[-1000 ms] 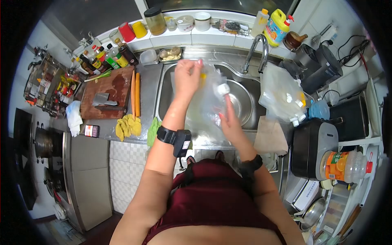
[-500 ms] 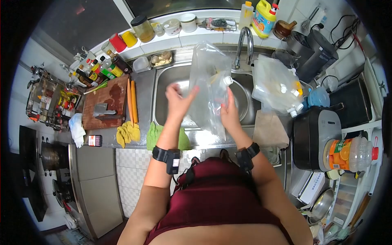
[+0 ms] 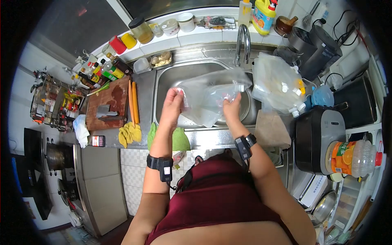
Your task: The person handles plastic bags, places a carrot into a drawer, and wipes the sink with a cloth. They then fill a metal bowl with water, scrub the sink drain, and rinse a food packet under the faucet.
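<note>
Over the steel sink (image 3: pixel 165 77) I hold a clear plastic spout bag (image 3: pixel 204 100) stretched sideways. The fingers of my left hand (image 3: pixel 172 104) are closed on its left end. My right hand (image 3: pixel 232 108) grips the other end, close to a white cap (image 3: pixel 240 87). The bag looks limp and wrinkled, and it partly hides the basin behind it. On the counter to the right lie more clear bags (image 3: pixel 271 77) with white and yellow caps.
A faucet (image 3: pixel 242 43) rises behind the sink. To the left are a cutting board (image 3: pixel 107 96) with a cleaver (image 3: pixel 107 112) on it, and a yellow cloth (image 3: pixel 130 134). A green cloth (image 3: pixel 179 139) hangs at the sink's front edge. A black appliance (image 3: pixel 318 134) stands at right.
The bag has turned from hanging upright to lying sideways between my hands. My left hand, fingers apart before, has closed on its left end. My right hand still holds the cap end.
</note>
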### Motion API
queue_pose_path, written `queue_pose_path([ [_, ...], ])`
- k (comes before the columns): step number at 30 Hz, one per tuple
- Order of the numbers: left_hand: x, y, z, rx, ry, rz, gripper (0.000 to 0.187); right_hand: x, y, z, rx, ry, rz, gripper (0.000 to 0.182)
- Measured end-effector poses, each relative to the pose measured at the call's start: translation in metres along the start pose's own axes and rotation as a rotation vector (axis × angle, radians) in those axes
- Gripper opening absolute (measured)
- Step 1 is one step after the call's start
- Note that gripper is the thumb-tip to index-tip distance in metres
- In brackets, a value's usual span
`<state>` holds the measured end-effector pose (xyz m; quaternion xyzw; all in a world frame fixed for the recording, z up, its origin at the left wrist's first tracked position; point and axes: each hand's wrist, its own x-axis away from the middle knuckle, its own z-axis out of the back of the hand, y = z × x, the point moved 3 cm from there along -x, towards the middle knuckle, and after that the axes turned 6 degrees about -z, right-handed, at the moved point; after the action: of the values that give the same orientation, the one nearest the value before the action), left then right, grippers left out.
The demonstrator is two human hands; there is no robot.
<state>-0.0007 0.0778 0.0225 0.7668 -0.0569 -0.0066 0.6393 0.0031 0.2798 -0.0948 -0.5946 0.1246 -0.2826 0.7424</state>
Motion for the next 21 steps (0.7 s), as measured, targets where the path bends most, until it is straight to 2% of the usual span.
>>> queue_pose_path([
  [2,-0.007,0.005,0.011,-0.142,-0.05,-0.08,0.012,-0.001,0.005,-0.001,0.01,-0.005,-0.041,0.075],
  [5,-0.012,0.008,0.013,-0.308,0.006,-0.163,0.018,-0.002,0.014,-0.007,0.053,0.018,0.011,0.083],
  [7,-0.011,0.015,0.007,-0.145,0.006,-0.022,0.024,-0.006,0.024,-0.013,0.111,0.08,0.117,0.089],
  [10,-0.006,0.035,-0.013,0.076,0.007,0.088,0.03,0.003,-0.005,0.001,-0.254,-0.175,-0.235,0.094],
  [13,-0.009,0.036,-0.018,0.227,-0.069,0.133,0.039,0.0,0.003,0.006,-0.238,-0.269,-0.258,0.099],
  [15,-0.01,0.038,-0.021,0.314,-0.185,0.155,0.047,0.004,0.003,0.015,-0.213,-0.357,-0.341,0.092],
  [16,-0.008,0.042,-0.026,0.339,-0.188,0.186,0.057,0.007,0.002,0.02,-0.201,-0.398,-0.383,0.089],
  [19,-0.01,0.049,-0.03,0.315,-0.238,0.165,0.058,0.003,0.014,0.04,-0.226,-0.678,-0.619,0.075],
  [20,-0.01,0.052,-0.033,0.303,-0.238,0.133,0.06,0.002,0.014,0.051,-0.089,-0.712,-0.669,0.051],
  [21,-0.011,0.052,-0.032,0.316,-0.251,0.12,0.059,-0.003,0.013,0.06,-0.05,-0.672,-0.49,0.046],
])
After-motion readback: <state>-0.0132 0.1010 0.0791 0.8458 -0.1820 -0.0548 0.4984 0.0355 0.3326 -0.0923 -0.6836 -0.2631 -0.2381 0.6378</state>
